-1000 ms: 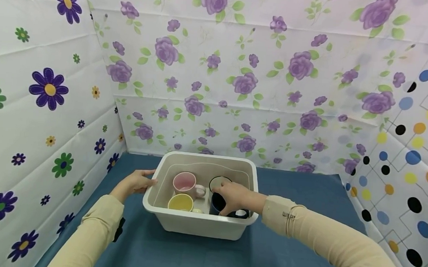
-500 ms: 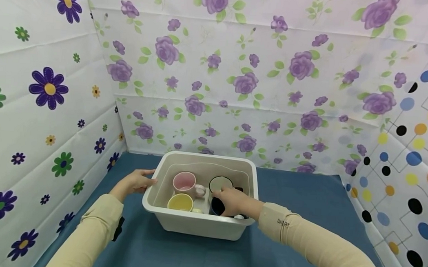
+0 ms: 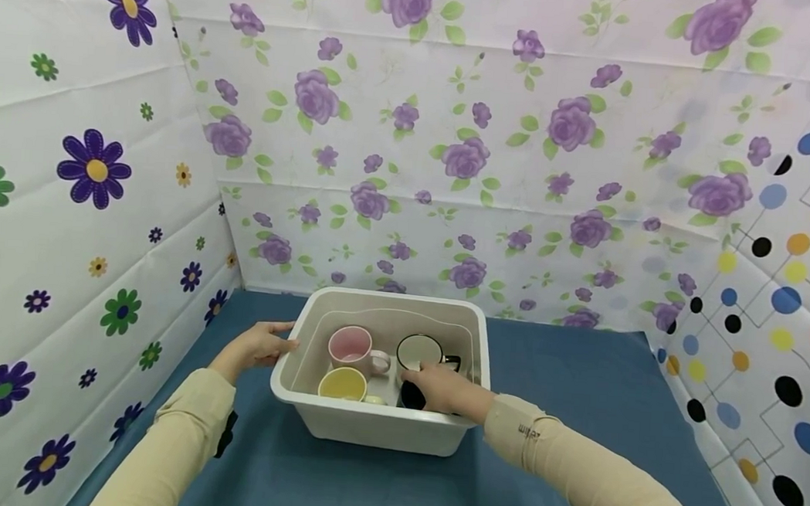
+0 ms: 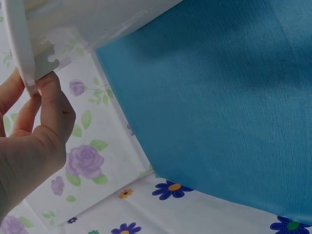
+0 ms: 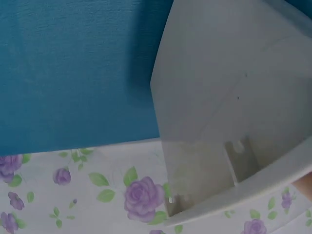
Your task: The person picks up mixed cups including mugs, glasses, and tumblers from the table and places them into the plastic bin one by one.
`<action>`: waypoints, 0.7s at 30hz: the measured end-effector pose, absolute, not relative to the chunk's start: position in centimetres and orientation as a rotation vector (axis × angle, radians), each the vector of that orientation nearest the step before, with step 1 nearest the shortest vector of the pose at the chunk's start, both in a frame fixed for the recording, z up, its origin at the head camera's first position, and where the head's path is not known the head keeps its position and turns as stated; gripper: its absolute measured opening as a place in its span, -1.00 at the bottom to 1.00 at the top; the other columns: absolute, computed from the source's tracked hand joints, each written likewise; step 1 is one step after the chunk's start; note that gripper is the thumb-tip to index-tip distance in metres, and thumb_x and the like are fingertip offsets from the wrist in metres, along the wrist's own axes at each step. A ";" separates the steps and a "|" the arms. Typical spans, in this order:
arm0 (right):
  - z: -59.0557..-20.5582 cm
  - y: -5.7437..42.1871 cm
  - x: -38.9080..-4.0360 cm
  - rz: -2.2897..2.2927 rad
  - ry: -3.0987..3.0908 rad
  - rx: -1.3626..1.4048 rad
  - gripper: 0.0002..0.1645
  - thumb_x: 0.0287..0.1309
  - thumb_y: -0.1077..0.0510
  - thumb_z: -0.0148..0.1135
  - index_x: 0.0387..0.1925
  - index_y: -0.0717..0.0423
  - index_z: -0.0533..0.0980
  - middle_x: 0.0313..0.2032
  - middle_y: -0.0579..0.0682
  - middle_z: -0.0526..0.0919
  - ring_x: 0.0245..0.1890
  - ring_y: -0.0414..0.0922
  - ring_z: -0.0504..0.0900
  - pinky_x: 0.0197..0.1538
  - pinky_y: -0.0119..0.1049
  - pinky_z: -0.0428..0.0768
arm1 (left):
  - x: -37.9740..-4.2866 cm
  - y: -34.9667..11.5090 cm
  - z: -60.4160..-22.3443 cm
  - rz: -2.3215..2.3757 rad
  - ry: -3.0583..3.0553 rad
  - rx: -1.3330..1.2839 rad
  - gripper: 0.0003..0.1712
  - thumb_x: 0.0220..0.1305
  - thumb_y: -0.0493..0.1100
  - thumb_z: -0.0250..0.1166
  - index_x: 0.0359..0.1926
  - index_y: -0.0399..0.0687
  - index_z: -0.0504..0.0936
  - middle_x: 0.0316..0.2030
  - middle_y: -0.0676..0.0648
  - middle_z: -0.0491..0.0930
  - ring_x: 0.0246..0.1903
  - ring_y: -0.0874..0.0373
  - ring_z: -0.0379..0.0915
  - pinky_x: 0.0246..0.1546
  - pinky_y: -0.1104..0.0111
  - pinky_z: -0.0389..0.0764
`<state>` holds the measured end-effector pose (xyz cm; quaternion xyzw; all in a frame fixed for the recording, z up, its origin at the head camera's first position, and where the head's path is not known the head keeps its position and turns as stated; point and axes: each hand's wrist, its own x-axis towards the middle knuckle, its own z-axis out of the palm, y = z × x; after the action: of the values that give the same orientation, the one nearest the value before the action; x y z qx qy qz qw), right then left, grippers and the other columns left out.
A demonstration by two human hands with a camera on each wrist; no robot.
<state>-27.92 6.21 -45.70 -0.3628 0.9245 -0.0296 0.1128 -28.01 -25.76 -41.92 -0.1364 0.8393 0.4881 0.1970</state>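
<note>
A pale grey plastic tub (image 3: 380,429) holds several mugs. My left hand (image 3: 258,345) pinches the tub's left rim; the left wrist view shows thumb and fingers on both sides of that rim (image 4: 20,44). Inside the tub, my right hand (image 3: 448,389) grips a dark blue mug (image 3: 412,395) at the front right, covering most of it, including its handle. Behind it stands a white mug (image 3: 418,350) with a black rim and black handle. A pink mug (image 3: 350,346) and a yellow mug (image 3: 343,384) stand on the left. In the right wrist view the tub's wall (image 5: 209,73) hides nearly all of the hand.
The tub rests on a blue tabletop (image 3: 547,432). Behind it hangs a white sheet with purple roses (image 3: 462,160). Patterned sheets also close off the left side (image 3: 63,263) and the dotted right side (image 3: 756,321).
My right hand has turned over the dark blue mug, whose handle has gone from sight. The white mug and its black handle show more fully. My left hand stays on the rim.
</note>
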 end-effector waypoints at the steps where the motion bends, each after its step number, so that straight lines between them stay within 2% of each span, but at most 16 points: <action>1: -45.8 6.2 -28.0 -0.090 2.711 -1.067 -0.32 -0.02 -0.04 0.42 0.17 -0.08 0.43 -0.01 0.15 0.57 -0.07 0.09 0.59 -0.04 0.01 0.58 | -28.0 -25.8 -41.9 1.363 2.353 -0.383 -0.29 0.35 -0.23 0.13 0.43 -0.22 0.05 0.21 -0.41 0.35 -0.12 0.03 0.60 -0.05 0.15 0.63; 10: -46.9 6.1 -28.0 -0.073 2.726 -1.033 -0.37 0.02 -0.04 0.38 0.17 -0.11 0.45 -0.10 0.09 0.55 -0.15 0.07 0.59 -0.10 -0.04 0.59 | -28.0 -25.6 -42.0 1.382 2.335 -0.370 -0.27 0.34 -0.24 0.14 0.43 -0.25 0.04 0.21 -0.42 0.34 -0.18 0.10 0.59 -0.04 0.17 0.63; 18: -47.0 5.8 -27.9 0.003 2.723 -1.085 -0.39 0.11 0.02 0.32 0.22 -0.12 0.42 -0.06 0.07 0.56 -0.13 0.05 0.58 -0.08 -0.09 0.60 | -28.0 -25.9 -41.9 1.383 2.344 -0.359 -0.28 0.35 -0.24 0.14 0.42 -0.27 0.04 0.19 -0.43 0.37 -0.18 0.08 0.60 -0.07 0.16 0.64; 21: -47.1 5.8 -27.8 0.019 2.718 -1.082 -0.39 0.13 0.05 0.31 0.24 -0.14 0.41 -0.03 0.06 0.55 -0.13 0.05 0.57 -0.08 -0.10 0.60 | -28.0 -25.8 -41.9 1.376 2.346 -0.357 -0.27 0.34 -0.23 0.15 0.42 -0.26 0.04 0.20 -0.43 0.36 -0.12 0.00 0.60 -0.06 0.15 0.64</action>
<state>-27.83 5.85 -47.06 -0.3677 0.9237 0.0063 0.1078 -28.02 -25.82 -41.91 -0.1276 0.8382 0.4918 0.1980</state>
